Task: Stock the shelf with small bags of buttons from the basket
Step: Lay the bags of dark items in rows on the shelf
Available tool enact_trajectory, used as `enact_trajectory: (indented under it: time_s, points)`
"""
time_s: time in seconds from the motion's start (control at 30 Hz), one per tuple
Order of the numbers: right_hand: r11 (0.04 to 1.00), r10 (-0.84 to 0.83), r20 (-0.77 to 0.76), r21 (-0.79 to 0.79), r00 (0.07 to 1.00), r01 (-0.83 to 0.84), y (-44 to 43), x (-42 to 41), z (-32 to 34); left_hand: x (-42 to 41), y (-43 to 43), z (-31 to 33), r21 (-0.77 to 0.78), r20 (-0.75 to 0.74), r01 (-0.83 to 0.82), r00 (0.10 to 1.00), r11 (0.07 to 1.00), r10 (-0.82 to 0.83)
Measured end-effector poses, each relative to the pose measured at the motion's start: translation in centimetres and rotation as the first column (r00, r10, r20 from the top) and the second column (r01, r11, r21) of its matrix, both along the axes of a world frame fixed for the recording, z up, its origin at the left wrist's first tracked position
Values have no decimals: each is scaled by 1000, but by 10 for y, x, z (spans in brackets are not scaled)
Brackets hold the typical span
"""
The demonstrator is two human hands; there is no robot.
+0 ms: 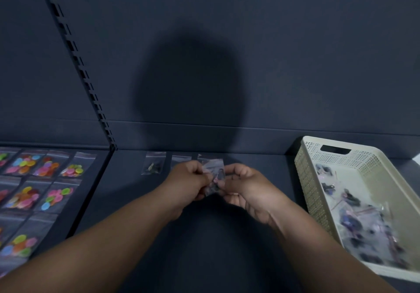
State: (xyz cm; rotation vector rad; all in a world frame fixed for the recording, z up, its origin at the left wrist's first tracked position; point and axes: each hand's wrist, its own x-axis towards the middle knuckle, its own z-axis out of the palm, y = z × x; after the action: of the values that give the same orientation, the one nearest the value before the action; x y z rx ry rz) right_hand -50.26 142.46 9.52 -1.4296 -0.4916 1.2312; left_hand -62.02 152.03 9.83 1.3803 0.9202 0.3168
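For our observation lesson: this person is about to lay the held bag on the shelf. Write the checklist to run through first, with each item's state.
1. Small clear plastic bag of dark buttons pinched by left hand and right hand: ok.
2. Bag's seal closed: cannot tell, blurred.
3. Bare spot on the dark blue shelf right of the laid bag row: ok.
4. Contents match that row, not the colourful button bags to the left: ok.
5. Cream perforated plastic basket holds further button bags: ok.
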Motion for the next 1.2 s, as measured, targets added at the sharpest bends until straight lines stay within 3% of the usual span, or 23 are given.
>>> enact_trajectory:
  time_s: [0.1, 0.2, 0.23, 0.27, 0.3, 0.33, 0.37, 0.4, 0.5, 0.57, 0.67, 1.2]
  points:
    - [996, -88, -5, -34, 996, 88, -1, 5, -1, 3, 1, -1, 25, -17, 25, 1000, 999, -25]
    - [963, -262, 36, -52, 964, 263, 3, 14, -4, 5, 6, -7, 204, -95, 53, 995, 978, -34]
    - [953, -287, 119, -62, 951, 295, 5, 17, -7, 5, 8, -10, 301, -137, 83, 990, 950, -43]
    - [945, -271, 319, -92, 908, 314, 7, 22, -13, 4, 10, -12, 404, -187, 128, 981, 906, -55]
    - [937, -182, 585, -141, 790, 320, 7, 26, -18, 3, 12, -14, 505, -243, 187, 967, 843, -69]
    - [927, -50, 796, -188, 603, 325, 5, 27, -20, 1, 13, -16, 599, -303, 254, 950, 759, -79]
    - [927, 41, 912, -187, 407, 325, 2, 26, -21, 0, 13, -18, 681, -359, 323, 930, 657, -85]
    - [944, 72, 957, -157, 281, 292, -1, 23, -22, -1, 14, -20, 738, -411, 391, 907, 550, -93]
    - [973, 208, 964, -221, 165, 65, -7, 11, -34, -3, 12, -25, 743, -582, 591, 802, 313, -134]
    - [940, 340, 937, -340, 84, -13, -8, 8, -44, -2, 10, -29, 672, -683, 698, 713, 248, -156]
    - [915, 403, 912, -402, 72, -36, -5, 10, -48, -2, 8, -32, 631, -726, 742, 667, 225, -167]
    - [910, 414, 895, -411, 165, -54, 11, 15, -37, -1, 11, -25, 651, -696, 716, 696, 254, -179]
